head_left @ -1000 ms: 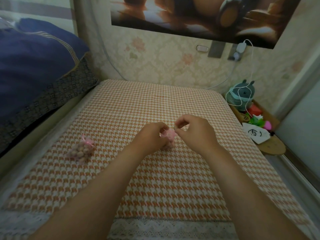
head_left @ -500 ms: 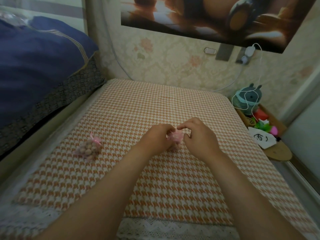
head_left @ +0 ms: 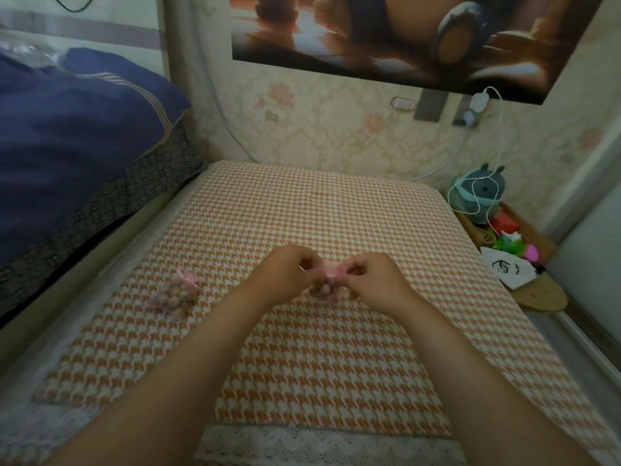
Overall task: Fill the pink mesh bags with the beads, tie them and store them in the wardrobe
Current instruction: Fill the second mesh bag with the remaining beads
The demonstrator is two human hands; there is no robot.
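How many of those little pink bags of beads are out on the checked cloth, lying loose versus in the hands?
Loose pink bag, ribbon tied: 1
Held pink bag, ribbon pinched by left hand and right hand: 1
Total: 2

Left hand (head_left: 285,275) and right hand (head_left: 374,282) at pink ribbon (head_left: 331,271) of bead-filled mesh bag (head_left: 324,292) on houndstooth cloth (head_left: 319,364).

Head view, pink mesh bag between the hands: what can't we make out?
- Head view: whether the pink satin ribbon is knotted; the left hand and right hand pinch and cover its ends.
- Head view: the pink mesh bag of beads, mostly behind both hands.
- Head view: the wardrobe, not identifiable in frame.
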